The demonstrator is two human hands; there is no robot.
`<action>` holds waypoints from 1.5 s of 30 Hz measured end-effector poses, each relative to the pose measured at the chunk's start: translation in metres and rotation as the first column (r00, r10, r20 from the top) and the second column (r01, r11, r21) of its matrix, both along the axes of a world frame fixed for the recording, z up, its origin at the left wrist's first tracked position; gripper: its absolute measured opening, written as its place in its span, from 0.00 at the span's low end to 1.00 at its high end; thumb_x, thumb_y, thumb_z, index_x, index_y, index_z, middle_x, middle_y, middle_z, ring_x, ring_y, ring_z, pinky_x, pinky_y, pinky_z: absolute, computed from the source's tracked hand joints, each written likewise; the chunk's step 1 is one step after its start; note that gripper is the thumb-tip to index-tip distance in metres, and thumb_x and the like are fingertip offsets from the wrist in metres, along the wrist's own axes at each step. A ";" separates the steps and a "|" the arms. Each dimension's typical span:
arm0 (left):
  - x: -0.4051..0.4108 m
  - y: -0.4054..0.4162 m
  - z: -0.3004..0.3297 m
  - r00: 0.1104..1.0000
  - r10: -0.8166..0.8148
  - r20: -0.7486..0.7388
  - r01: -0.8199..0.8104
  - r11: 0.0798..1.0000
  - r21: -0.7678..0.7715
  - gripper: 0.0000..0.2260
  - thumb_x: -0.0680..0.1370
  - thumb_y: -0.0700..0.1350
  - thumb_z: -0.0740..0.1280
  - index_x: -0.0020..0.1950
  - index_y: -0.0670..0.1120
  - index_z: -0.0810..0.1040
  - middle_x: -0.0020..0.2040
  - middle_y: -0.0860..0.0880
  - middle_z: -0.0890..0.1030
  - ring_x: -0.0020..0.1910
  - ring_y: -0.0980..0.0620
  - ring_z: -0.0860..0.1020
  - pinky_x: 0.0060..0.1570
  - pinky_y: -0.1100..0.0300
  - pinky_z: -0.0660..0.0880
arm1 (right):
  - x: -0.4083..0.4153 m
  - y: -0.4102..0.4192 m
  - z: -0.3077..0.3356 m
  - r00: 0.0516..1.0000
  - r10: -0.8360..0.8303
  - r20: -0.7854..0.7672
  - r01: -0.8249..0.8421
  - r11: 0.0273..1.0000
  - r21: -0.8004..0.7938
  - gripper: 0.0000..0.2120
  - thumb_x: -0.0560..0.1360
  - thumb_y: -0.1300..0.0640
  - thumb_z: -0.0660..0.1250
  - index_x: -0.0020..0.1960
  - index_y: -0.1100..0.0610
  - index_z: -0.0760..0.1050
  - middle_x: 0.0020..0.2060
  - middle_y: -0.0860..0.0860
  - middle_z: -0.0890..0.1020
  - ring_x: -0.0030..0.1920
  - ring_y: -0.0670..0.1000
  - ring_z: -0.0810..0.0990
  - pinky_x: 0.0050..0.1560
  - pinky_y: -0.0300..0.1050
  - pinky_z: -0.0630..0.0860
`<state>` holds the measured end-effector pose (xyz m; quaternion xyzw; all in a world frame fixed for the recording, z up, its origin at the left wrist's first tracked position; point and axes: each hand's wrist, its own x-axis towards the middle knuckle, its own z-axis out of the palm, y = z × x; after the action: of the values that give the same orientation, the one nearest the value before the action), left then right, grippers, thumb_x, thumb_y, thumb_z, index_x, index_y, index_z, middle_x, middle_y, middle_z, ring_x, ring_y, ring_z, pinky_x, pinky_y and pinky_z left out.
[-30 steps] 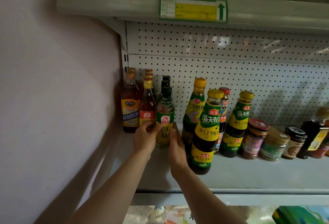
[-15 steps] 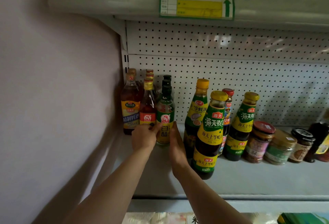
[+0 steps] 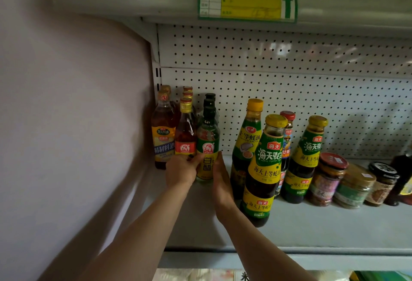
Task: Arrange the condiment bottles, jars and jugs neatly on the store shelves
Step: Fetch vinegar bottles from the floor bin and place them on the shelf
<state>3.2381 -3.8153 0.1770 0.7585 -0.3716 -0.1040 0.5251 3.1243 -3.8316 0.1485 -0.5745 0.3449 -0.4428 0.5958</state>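
Vinegar bottle (image 3: 207, 147): left hand (image 3: 181, 169) grips it, right hand (image 3: 219, 178) flat against it.
Bottles left of it stand in rows; oyster sauce bottles (image 3: 265, 169) and jars (image 3: 330, 180) to its right remain staggered.

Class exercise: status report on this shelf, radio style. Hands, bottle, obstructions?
Left hand grips vinegar bottle. Right hand flat against it. Bottle upright on shelf. Oyster sauce bottle close right.

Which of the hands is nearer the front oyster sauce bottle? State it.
Right. The right hand lies just beside the front oyster sauce bottle, while the left hand sits beyond the white vinegar bottle.
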 end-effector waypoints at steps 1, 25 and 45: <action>-0.001 0.000 0.000 1.000 -0.001 -0.011 0.001 1.000 0.000 0.16 0.75 0.60 0.71 0.44 0.48 0.84 0.41 0.50 0.83 0.42 0.50 0.81 0.45 0.54 0.76 | 0.000 0.000 0.000 1.000 0.001 -0.002 -0.001 1.000 -0.005 0.29 0.76 0.31 0.51 0.76 0.31 0.54 0.78 0.41 0.62 0.76 0.44 0.63 0.70 0.42 0.63; -0.067 0.118 0.014 0.992 0.124 -0.037 -0.110 0.960 0.258 0.22 0.76 0.49 0.73 0.67 0.47 0.73 0.66 0.46 0.76 0.64 0.45 0.75 0.63 0.49 0.73 | -0.075 0.033 0.009 0.863 0.109 -0.493 -0.251 0.939 -0.233 0.25 0.77 0.57 0.70 0.72 0.51 0.71 0.66 0.50 0.78 0.59 0.52 0.80 0.58 0.43 0.77; -0.211 0.233 -0.049 0.939 -0.139 0.314 -0.036 0.869 0.493 0.29 0.72 0.51 0.73 0.72 0.54 0.68 0.71 0.44 0.69 0.70 0.41 0.66 0.66 0.50 0.67 | -0.282 0.123 -0.027 0.472 -0.210 -0.856 -0.376 0.831 -0.411 0.33 0.73 0.53 0.72 0.75 0.44 0.65 0.69 0.53 0.73 0.69 0.56 0.71 0.63 0.50 0.72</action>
<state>3.0268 -3.5822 0.1282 0.8630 -0.4381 -0.0768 0.2397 2.8428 -3.7091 0.1211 -0.8793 0.4272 -0.1325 0.1637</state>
